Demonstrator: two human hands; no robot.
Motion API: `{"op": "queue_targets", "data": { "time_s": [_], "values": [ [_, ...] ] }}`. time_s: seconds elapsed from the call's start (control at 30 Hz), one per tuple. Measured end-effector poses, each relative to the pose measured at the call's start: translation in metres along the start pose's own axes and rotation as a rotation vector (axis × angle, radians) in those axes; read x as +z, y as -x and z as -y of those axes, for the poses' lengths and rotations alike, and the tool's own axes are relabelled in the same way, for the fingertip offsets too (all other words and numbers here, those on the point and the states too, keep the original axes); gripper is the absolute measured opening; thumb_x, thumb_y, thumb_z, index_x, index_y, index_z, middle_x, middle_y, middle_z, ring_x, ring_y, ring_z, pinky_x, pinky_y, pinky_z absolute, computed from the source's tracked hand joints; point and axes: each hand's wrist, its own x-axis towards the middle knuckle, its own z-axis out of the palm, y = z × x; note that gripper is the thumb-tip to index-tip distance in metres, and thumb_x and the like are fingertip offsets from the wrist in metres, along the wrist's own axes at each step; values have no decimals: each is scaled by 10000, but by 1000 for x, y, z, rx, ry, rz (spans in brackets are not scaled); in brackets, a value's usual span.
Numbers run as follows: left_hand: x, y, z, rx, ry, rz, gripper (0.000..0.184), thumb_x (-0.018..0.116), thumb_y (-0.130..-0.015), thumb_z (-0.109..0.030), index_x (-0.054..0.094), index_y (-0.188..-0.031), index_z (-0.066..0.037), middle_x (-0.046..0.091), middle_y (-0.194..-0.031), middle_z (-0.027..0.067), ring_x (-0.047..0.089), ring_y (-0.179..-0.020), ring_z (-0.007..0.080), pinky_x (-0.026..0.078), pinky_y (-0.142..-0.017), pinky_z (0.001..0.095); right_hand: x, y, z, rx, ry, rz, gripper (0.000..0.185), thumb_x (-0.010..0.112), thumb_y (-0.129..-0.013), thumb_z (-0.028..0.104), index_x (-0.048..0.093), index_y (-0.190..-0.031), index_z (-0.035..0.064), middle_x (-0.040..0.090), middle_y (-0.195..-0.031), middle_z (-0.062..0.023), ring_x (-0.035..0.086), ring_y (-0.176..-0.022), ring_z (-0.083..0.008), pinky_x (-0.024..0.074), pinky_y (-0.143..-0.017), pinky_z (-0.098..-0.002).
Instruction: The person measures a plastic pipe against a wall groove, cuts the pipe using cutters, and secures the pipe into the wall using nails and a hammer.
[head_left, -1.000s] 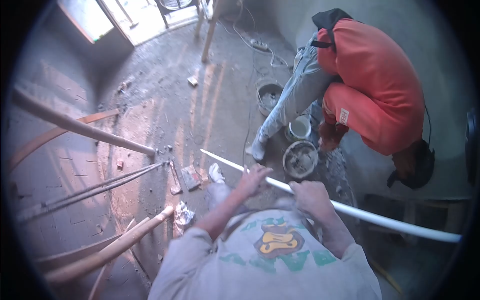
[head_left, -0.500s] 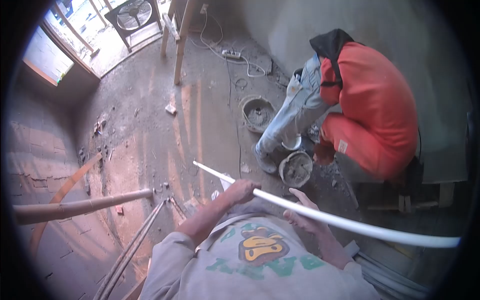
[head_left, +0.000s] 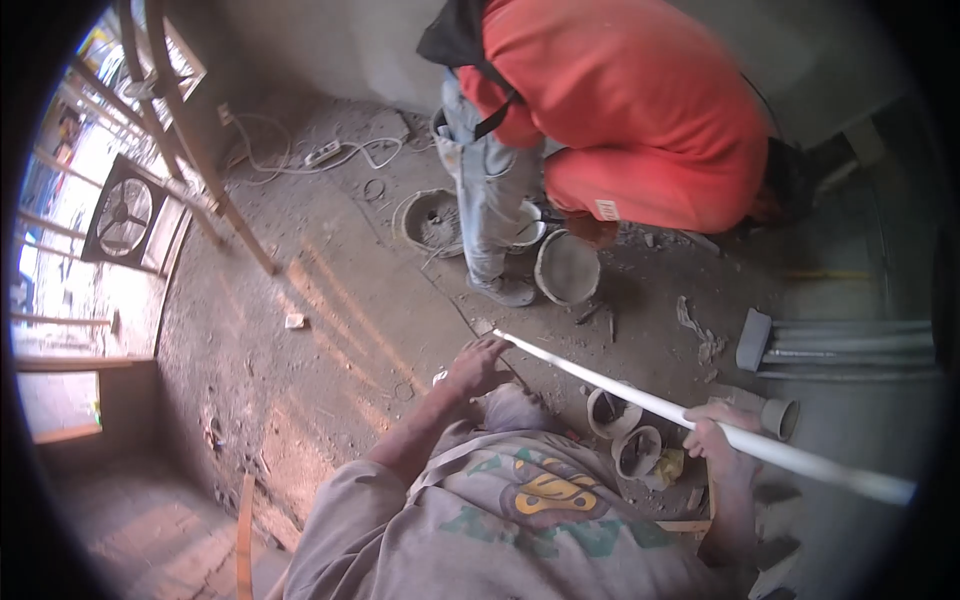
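Note:
A long white pipe (head_left: pixel 620 398) slants across in front of my chest, from near the floor's middle down to the right edge. My left hand (head_left: pixel 478 368) is curled at its far, thin end, with the tip showing just past the fingers. Farther along, my right hand (head_left: pixel 725 436) wraps round the pipe with its fingers closed. Below the pipe, between my hands, stand small round containers (head_left: pixel 636 452) on the floor.
A person in a red top (head_left: pixel 630 90) crouches ahead, beside a bucket of grey mix (head_left: pixel 568 268) and a wide basin (head_left: pixel 432 222). Several pale pipes (head_left: pixel 850 350) lie at right. Wooden poles (head_left: pixel 200 150), a fan (head_left: pixel 125 217) and a power strip (head_left: pixel 322 154) are at left.
My view has turned to the right. The right hand, open beside the pipe before, now grips it farther along. My left hand is now closer to the pipe's far end.

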Motion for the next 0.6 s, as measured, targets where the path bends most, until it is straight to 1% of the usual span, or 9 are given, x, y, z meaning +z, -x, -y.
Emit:
{"op": "queue_targets", "data": {
  "time_s": [0.07,0.13,0.2,0.3,0.33,0.4,0.47,0.53,0.6],
  "values": [
    [-2,14,22,-92,37,23,639,747,-769,-380,529,-1292,-86,606,-1207,162,571,-1129,331,443,-968,415,-5,31,-2,-10,-44,-215,263,585,-878,193,675,-895,-54,624,-657,-79,594,-497,-129,460,-451,-227],
    [-10,31,33,-220,63,74,607,724,-796,-385,537,-1276,-64,637,-1158,167,620,-1046,341,497,-894,407,3,40,-1,-33,5,-265,221,586,-879,149,671,-917,-51,626,-673,-83,595,-528,-122,471,-482,-238],
    [-17,41,37,-281,84,79,583,700,-824,-394,541,-1261,-42,658,-1123,165,646,-999,327,515,-855,400,25,31,-12,-63,19,-306,185,585,-877,110,670,-927,-47,631,-697,-87,589,-546,-114,474,-506,-242],
    [-20,51,41,-325,159,24,559,672,-855,-410,548,-1247,-31,679,-1085,163,665,-982,307,524,-834,389,61,-7,-52,-197,57,-299,106,594,-823,-37,643,-915,-58,650,-715,-125,637,-629,-165,500,-575,-279],
    [-17,55,40,-333,193,0,553,665,-863,-416,550,-1243,-30,685,-1075,162,667,-985,300,524,-834,384,73,-24,-71,-298,71,-313,117,601,-819,-42,644,-927,-50,643,-712,-128,634,-621,-174,500,-578,-286],
    [-16,56,35,-370,172,14,533,656,-873,-409,557,-1236,-32,697,-1044,155,673,-980,290,524,-828,380,92,-59,-91,-311,50,-260,137,613,-818,-33,651,-949,-20,632,-698,-125,641,-622,-198,500,-567,-309],
    [-18,58,28,-387,141,34,518,651,-879,-402,562,-1231,-33,708,-1014,147,678,-969,283,524,-822,375,116,-100,-121,-196,-3,-209,141,614,-821,-19,654,-954,-4,631,-702,-139,650,-628,-229,500,-561,-320],
    [-17,62,19,-381,112,45,506,650,-881,-394,567,-1226,-33,716,-986,139,684,-953,277,523,-816,371,142,-146,-162,-327,14,-246,138,585,-849,35,674,-952,12,626,-688,-120,614,-610,-171,483,-570,-300],
    [-18,63,18,-405,70,80,494,655,-879,-381,571,-1215,-28,715,-993,141,687,-945,267,527,-793,364,161,-184,-202,-370,98,-298,147,586,-848,67,675,-948,7,645,-724,-154,644,-637,-228,501,-588,-324]
  ]
}}
